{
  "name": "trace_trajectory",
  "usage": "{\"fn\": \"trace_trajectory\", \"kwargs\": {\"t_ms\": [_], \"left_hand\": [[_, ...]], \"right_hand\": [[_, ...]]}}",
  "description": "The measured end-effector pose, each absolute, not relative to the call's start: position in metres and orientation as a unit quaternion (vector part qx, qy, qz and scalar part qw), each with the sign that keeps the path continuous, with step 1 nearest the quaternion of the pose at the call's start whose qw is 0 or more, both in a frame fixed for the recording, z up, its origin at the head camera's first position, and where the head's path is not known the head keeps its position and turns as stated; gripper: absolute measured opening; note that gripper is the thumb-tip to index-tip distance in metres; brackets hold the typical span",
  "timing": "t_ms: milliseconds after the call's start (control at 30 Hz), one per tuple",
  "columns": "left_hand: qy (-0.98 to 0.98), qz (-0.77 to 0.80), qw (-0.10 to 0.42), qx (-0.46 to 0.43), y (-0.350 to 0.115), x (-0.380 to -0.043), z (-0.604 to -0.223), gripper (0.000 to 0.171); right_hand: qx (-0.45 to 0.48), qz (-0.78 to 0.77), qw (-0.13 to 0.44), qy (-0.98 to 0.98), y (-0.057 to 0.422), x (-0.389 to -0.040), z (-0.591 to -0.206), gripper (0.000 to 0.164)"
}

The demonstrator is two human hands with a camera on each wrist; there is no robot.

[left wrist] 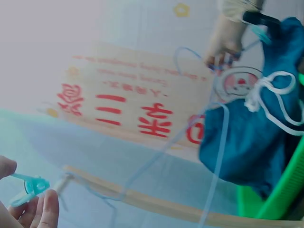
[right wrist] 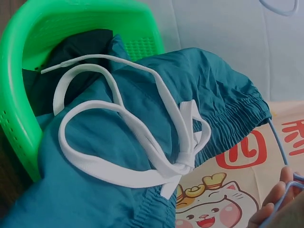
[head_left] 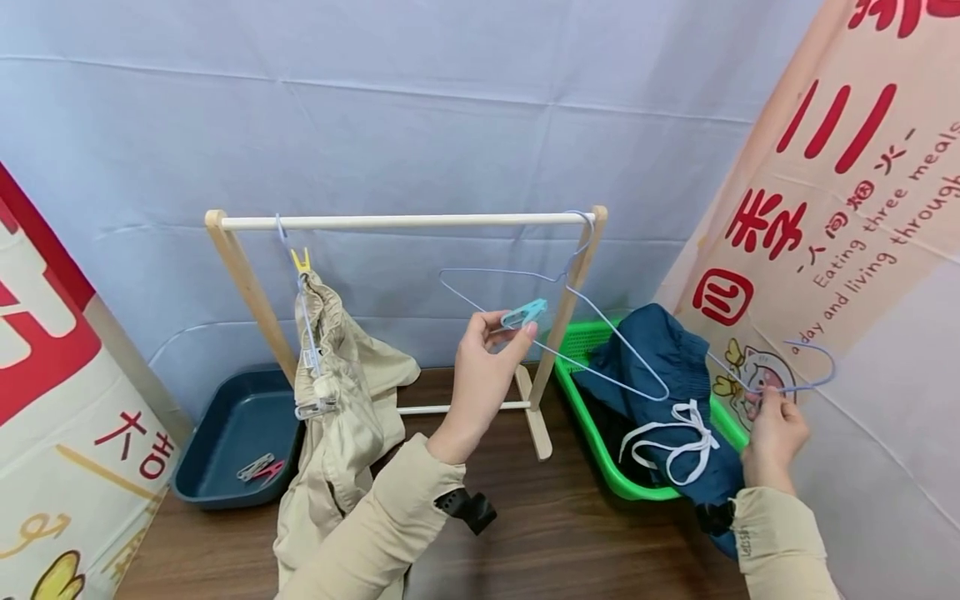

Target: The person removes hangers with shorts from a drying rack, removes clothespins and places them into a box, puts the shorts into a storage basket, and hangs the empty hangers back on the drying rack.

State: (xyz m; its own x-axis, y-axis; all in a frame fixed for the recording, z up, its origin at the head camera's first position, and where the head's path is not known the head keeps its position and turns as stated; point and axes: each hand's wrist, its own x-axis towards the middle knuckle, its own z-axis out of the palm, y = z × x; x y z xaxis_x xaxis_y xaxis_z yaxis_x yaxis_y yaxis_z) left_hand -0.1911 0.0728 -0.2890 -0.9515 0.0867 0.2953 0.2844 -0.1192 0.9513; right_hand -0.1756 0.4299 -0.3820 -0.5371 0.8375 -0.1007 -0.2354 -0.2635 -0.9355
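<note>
Between thumb and fingers, my left hand pinches a turquoise clothespin, held up in front of the drying rack. Over at the right, my right hand grips a light blue wire hanger close to its hook. From that hanger hang dark teal drawstring pants, their gathered waistband around the wire and a white drawstring tied in a bow. Another turquoise clothespin shows on the pants beside the right hand in the left wrist view. Part of the pants lies over a green basket.
A bare blue hanger hangs at the right end of the wooden rack. At its left end hang khaki pants with a yellow clothespin. The dark blue tray holds white and pink clothespins.
</note>
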Motion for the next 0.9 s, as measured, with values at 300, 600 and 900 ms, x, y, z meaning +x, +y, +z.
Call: {"fn": "trace_trajectory", "kwargs": {"t_ms": [300, 600, 900], "left_hand": [[-0.555, -0.814, 0.124, -0.118, 0.052, -0.184, -0.258, 0.03], [-0.466, -0.853, 0.21, -0.107, 0.021, -0.161, -0.226, 0.022], [-0.361, -0.88, 0.297, -0.078, -0.035, -0.157, -0.21, 0.014]], "right_hand": [[-0.328, 0.713, 0.344, -0.515, 0.423, -0.178, -0.384, 0.035], [-0.324, 0.71, 0.34, -0.525, 0.421, -0.182, -0.39, 0.038], [-0.316, 0.711, 0.345, -0.525, 0.417, -0.185, -0.389, 0.039]]}}
